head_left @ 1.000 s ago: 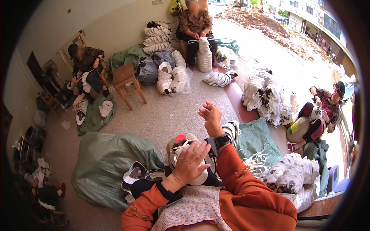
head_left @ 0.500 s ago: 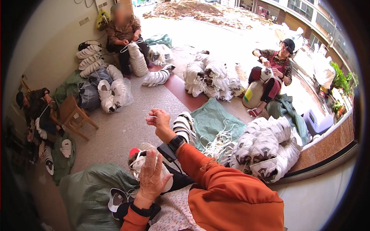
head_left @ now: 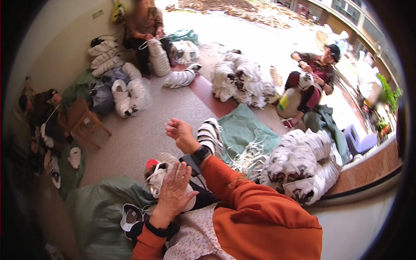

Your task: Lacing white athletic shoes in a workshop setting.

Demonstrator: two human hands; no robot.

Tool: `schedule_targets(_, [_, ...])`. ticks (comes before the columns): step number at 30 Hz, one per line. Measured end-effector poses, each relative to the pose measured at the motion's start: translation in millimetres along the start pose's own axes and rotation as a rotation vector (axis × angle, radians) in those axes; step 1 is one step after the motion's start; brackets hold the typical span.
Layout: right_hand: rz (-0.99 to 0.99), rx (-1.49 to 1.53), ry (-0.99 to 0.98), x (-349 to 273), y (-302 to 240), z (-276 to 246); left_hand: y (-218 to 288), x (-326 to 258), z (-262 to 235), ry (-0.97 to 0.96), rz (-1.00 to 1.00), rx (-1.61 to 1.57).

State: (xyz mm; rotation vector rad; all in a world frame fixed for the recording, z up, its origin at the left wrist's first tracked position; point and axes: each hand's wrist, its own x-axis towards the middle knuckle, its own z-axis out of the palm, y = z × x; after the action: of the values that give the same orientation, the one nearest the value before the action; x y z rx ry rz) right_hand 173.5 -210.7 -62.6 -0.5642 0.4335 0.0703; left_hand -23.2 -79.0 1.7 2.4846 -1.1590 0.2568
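- Shoe-upper bundles (head_left: 303,167) and loose cord (head_left: 249,158) lie right; a green sack (head_left: 97,212) lies left.
- Left hand (head_left: 173,190) presses flat on the white upper (head_left: 158,175) in the lap, toe pointing away.
- Right hand (head_left: 182,134) raised, fingers loosely curled, grip unclear.

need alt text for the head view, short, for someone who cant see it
A person in orange sleeves presses the left hand on a white shoe upper in their lap, right hand raised above it. Bundles of white uppers and green sacks lie around; other people sit working nearby.
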Motion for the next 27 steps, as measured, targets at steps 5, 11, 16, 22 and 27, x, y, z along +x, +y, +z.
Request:
schedule_targets(5, [0.045, -0.065, 0.034, -3, 10, 5, -4, 4, -5, 0.124, 0.034, 0.082])
schedule_targets(11, [0.035, -0.246, -0.094, -27, 39, 7, -14, 4, -4, 0.249, 0.147, 0.163])
schedule_targets(16, [0.037, -0.266, -0.111, -28, 49, 11, -20, -2, 2, 0.292, 0.225, 0.269])
schedule_targets(22, [0.062, -0.270, -0.127, -31, 45, 10, -24, -5, 8, 0.347, 0.221, 0.235])
schedule_targets(27, [0.027, -0.335, -0.162, -32, 40, 8, -21, -5, 11, 0.368, 0.192, 0.241])
